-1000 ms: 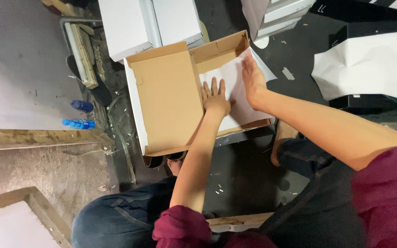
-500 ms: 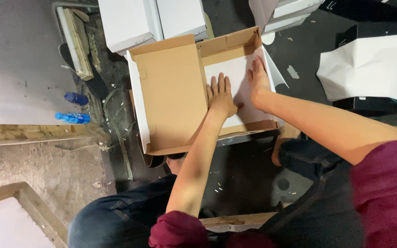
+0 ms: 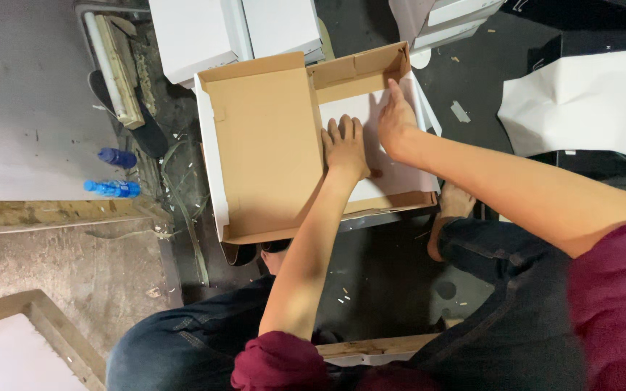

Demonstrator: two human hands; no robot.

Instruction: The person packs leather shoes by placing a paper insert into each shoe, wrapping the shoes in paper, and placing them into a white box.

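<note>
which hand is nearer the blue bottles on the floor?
Left. The left hand lies flat inside the cardboard box, on the side toward the blue bottles; the right hand presses the white sheet farther away.

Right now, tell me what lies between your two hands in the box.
Head view: only bare white sheet lies between the left hand and right hand.

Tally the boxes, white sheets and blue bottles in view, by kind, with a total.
Open cardboard box: 1
White closed boxes: 2
White sheet inside the box: 1
Large white sheet at right: 1
Blue bottles: 2
Total: 7
</note>
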